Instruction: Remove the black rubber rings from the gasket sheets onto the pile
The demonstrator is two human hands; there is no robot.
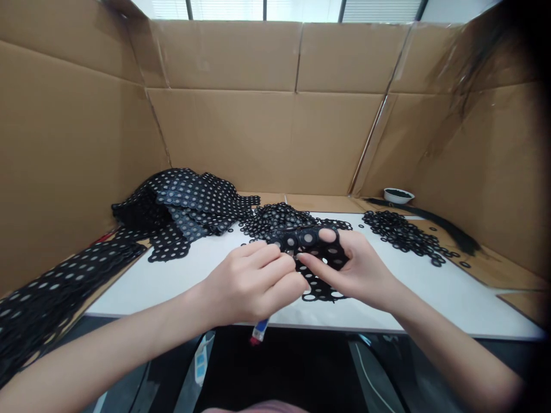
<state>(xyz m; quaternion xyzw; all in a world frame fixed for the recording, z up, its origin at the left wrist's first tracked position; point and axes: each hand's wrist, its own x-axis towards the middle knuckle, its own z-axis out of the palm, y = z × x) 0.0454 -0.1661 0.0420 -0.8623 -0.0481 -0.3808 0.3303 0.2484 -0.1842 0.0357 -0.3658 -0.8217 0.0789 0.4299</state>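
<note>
- Cardboard walls (228,137) stand around our white tabletop (181,292), with bright windows (241,8) over them at 12 o'clock
- Taking our two hands as the middle of the dial, we have the black dotted piece (318,244) right there, between them and above the near part of the tabletop; its lower end hangs toward 5 o'clock, and white shows through some of its round holes
- Our right hand (361,267), on the 3 o'clock side, holds the piece between thumb and fingers, which stand somewhat apart with the material in the gap
- Our left hand (258,281), toward 8 o'clock, is curled narrow around a blue-and-white tool (260,328) whose reddish end sticks out at 7 o'clock; its fingertips are at the near end of the piece, but we cannot tell whether they pinch it
- Just beyond our hands, at 12 o'clock, we see a heap of small black rings (284,215)
- At 10 o'clock lies a rumpled pile of dotted black sheets (198,201), and at 9 o'clock a long dotted bundle (64,287)
- Between 2 and 3 o'clock we see scattered rings (400,232), then a bunch of black strands (447,226); a white bowl (398,201) with dark contents sits at 2 o'clock
</note>
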